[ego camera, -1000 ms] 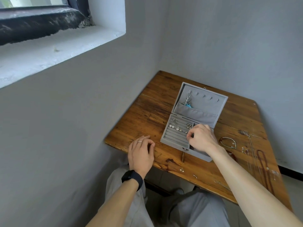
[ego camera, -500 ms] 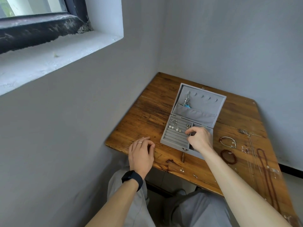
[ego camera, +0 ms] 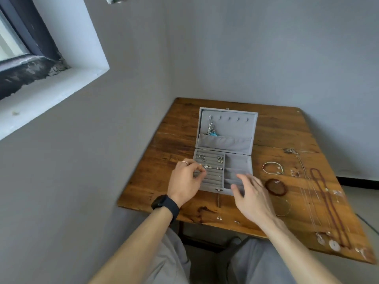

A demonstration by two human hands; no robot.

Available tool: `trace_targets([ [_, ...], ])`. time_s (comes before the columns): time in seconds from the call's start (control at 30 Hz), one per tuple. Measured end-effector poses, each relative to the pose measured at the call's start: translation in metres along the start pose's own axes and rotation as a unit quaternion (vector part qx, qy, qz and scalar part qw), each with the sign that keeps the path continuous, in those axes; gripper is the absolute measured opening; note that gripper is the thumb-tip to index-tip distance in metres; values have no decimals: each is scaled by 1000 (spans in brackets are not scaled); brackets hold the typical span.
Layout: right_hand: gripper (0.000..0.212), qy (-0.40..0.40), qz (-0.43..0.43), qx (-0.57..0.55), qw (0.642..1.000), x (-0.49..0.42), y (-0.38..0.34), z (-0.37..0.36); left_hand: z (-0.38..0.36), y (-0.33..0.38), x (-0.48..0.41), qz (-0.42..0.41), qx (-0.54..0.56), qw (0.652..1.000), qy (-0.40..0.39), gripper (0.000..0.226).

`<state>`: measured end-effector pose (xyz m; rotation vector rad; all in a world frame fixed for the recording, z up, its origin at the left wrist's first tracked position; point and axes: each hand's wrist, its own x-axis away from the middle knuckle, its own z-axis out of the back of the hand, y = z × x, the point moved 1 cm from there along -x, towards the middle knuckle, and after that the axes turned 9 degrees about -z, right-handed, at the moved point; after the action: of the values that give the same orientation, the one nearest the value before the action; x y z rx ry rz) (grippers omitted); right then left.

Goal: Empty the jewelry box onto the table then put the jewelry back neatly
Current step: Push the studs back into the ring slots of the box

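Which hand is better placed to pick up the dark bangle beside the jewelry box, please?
The right hand: open, right beside the dark bangle; the left hand is curled over the ring rows.

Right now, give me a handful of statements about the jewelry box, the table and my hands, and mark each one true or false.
1. The jewelry box stands open, with its lid tilted back. True.
2. Its right-side compartments are packed with bracelets. False: they look empty. A dark red bangle and a white bracelet lie on the table.
3. The right hand grips a necklace. False: its fingers are spread and hold nothing. The long red necklace lies on the table.
4. A black watch is on the left wrist. True.
5. Small earrings sit in the box's left rows. True.
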<state>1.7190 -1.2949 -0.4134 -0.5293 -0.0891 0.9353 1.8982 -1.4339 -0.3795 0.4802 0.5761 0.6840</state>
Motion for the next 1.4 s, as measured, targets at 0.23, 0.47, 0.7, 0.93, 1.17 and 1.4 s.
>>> trace_targets([
  [0.23,46,35,14,-8,999,10,7,-18,-29,15,-42,-10,-95,983,-158,14],
  [0.47,44,23,7,-28,999,11,9,-15,-36,23,-50,-2,-132,979,-156,9],
  [0.7,45,14,-12,-46,999,12,11,-17,-39,32,-46,-12,-169,978,-118,7],
  [0.93,46,19,-10,-40,999,12,12,-19,-38,33,-37,-73,-201,971,-106,16],
  [1.17,43,16,15,-52,998,9,14,-12,-21,29,-15,-81,-156,981,-87,23],
  [1.4,29,53,44,-94,993,33,7,9,-7,23,38,-59,-85,994,-21,20],
])
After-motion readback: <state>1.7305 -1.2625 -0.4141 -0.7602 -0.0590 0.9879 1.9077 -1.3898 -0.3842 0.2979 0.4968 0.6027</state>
